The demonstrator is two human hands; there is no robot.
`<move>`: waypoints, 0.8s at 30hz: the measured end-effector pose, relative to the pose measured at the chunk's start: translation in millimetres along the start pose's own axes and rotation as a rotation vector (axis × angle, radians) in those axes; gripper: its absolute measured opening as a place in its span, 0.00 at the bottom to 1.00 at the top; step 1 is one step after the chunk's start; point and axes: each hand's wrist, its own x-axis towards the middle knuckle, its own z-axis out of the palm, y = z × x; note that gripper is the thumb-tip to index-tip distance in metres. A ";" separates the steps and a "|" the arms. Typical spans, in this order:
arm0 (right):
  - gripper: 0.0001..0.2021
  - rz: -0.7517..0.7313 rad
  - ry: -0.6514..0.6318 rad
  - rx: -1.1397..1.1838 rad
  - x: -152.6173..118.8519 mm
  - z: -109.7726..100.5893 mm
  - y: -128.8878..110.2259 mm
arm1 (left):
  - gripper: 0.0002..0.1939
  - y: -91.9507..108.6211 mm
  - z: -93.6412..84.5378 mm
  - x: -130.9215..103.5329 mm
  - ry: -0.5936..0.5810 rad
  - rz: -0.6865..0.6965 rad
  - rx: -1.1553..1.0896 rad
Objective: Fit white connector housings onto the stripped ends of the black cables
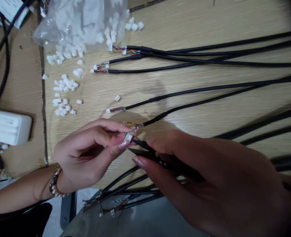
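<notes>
Between the thumb and fingers of my left hand [86,151] is pinched a small white connector housing [129,137]. Thin coloured wires with bare crimped ends fan out beside it from a black cable [163,115]. My right hand [209,177] is closed around black tweezers [150,152], whose two tips stand slightly apart, one of them close to the housing. Whether that tip touches it I cannot tell. Just beyond my left hand lie a loose white housing [117,97] and a cable end fitted with a white connector [108,111].
Loose white housings [65,84] are scattered at the left, below a clear plastic bag [91,19] full of them. Several black cables [184,54] run to the right. More cable ends [110,205] hang near the front edge. A white box-shaped device [8,126] sits far left.
</notes>
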 end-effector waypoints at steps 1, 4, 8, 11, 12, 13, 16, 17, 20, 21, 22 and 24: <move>0.05 0.007 -0.001 0.001 0.1 -0.2 -0.9 | 0.17 -0.1 -0.7 -0.5 -0.005 -0.003 0.009; 0.01 0.039 -0.001 -0.004 -1.3 -0.2 -3.4 | 0.17 -0.4 -2.6 -1.4 -0.018 -0.001 0.019; 0.01 0.048 -0.005 0.027 -3.6 0.5 -3.0 | 0.15 -1.4 -2.4 -1.6 -0.022 0.005 0.030; 0.02 0.054 -0.012 0.038 -4.3 0.5 -1.7 | 0.13 -1.9 -1.7 -1.9 -0.016 0.005 0.034; 0.03 0.053 -0.008 0.041 -4.4 0.2 -1.7 | 0.12 -1.9 -1.6 -2.1 -0.014 0.007 0.037; 0.03 0.053 -0.009 0.041 -4.4 -0.1 -1.9 | 0.11 -1.8 -1.7 -2.3 -0.017 0.004 0.043; 0.03 0.055 -0.018 0.042 -3.2 -1.4 -2.6 | 0.09 -0.6 -1.7 -1.4 -0.026 0.000 0.061; 0.03 0.068 -0.019 0.033 -2.3 -1.6 -2.4 | 0.09 0.1 -1.3 -0.4 -0.021 -0.002 0.053; 0.03 0.053 -0.007 0.055 0.8 -2.1 0.3 | 0.06 1.6 1.8 4.6 0.007 -0.044 -0.029; 0.03 0.051 -0.003 0.061 1.8 -2.3 1.5 | 0.05 1.5 3.2 6.4 0.009 -0.071 -0.066; 0.02 0.054 0.000 0.063 2.7 -2.7 2.7 | 0.05 1.1 4.5 7.9 0.009 -0.099 -0.101; 0.02 0.068 0.001 0.056 4.0 -4.0 4.4 | 0.04 -0.8 6.8 9.6 0.006 -0.149 -0.165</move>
